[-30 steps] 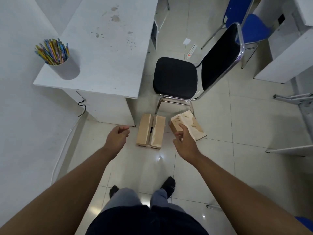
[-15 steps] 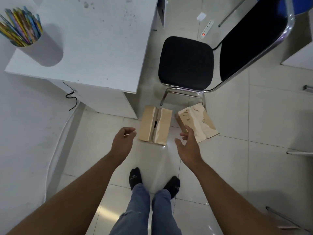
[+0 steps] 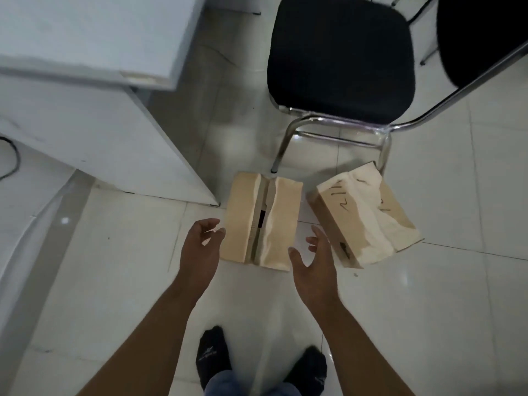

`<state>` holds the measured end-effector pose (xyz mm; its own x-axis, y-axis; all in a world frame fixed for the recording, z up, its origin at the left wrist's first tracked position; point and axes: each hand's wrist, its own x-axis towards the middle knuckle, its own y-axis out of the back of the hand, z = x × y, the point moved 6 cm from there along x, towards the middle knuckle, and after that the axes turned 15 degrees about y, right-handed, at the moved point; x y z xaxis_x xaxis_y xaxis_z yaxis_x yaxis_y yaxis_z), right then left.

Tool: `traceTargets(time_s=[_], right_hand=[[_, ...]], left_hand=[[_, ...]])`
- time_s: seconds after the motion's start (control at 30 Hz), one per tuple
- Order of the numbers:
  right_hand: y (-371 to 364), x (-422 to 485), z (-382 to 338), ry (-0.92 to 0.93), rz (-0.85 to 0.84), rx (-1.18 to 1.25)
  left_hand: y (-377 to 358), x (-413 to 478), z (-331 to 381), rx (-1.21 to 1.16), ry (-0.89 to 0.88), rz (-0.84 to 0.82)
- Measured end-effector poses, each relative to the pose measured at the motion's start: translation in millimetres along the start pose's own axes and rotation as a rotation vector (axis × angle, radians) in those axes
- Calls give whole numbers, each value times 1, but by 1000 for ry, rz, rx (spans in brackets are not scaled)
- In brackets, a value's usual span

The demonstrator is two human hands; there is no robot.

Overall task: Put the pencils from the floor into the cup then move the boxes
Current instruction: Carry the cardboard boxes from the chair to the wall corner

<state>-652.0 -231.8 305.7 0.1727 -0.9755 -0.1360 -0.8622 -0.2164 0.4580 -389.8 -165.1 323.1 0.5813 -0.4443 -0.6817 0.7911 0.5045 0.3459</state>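
- A white desk [image 3: 85,38] is being seen at the upper left, its cabinet side reaching down to the pale tiled floor [image 3: 457,295]; a dark cable [image 3: 15,161] is lying at the far left edge.
- The left hand [image 3: 201,250] is being held out over the tiles, bare and empty, fingers loosely curled and spread apart; its fingertips are being kept just beside the left edge of the nearer box — contact cannot be told.
- The left cardboard box [image 3: 264,221] is lying flat on the floor between the two hands; its top flaps are being shown torn along the middle seam, with a dark gap at the centre; its far end is sitting near the desk's corner and a chair leg.
- The right hand [image 3: 315,267] is being held empty as well, palm turned inward, thumb and fingers splayed wide; it is being positioned between the two boxes, near the right edge of the left one, with nothing gripped.
- The right cardboard box [image 3: 364,215] is resting on the tiles, turned at an angle — its torn top is bearing dark handwritten marks; it is lying apart from the left box and just in front of the chair's frame.
- A black-cushioned chair [image 3: 340,52] with a chrome frame is standing behind both boxes.
- Two feet in black socks [image 3: 213,357] are being seen at the bottom, below the forearms.
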Motion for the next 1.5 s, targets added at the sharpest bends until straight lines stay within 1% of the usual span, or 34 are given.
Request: traceTargets(time_s=[0.13,0.27,0.33,0.37,0.43,0.47,0.53,0.67,0.77,0.9,1.1,1.2,1.33,1.5], right_hand=[[-48,12,72,-40,56,25],[-82,27,117,-35,82,40],[-94,41,133,-47,58,26],[-97,46,140,-71,75,31],[-103,54,154,-126,130,48],[-107,57,159,-141,125,42],[-117,61,170,-162,60,20],[-125,72,181,-195,2,45],[-131,81,175,-167,-8,103],[-128,78,172,-175,18,126],[-102,60,155,-203,24,116],[-78,45,127,-203,49,101],[-39,18,76,-161,47,49],[12,-11,-9,-163,3,16]], left_hand=[[-34,57,-53,33,-58,1],[-53,99,-89,122,-96,42],[-56,119,-101,147,-68,67],[-58,130,-106,145,-48,61],[-65,148,-118,128,8,3],[-70,156,-123,125,38,-40],[-78,171,-130,143,83,-88],[-86,193,-124,293,63,-30],[-89,197,-116,394,29,-8],[-91,185,-114,372,43,-9],[-83,141,-99,397,17,63],[-70,102,-79,407,-14,112],[-46,37,-56,406,-45,137],[-12,-50,-17,351,8,198]])
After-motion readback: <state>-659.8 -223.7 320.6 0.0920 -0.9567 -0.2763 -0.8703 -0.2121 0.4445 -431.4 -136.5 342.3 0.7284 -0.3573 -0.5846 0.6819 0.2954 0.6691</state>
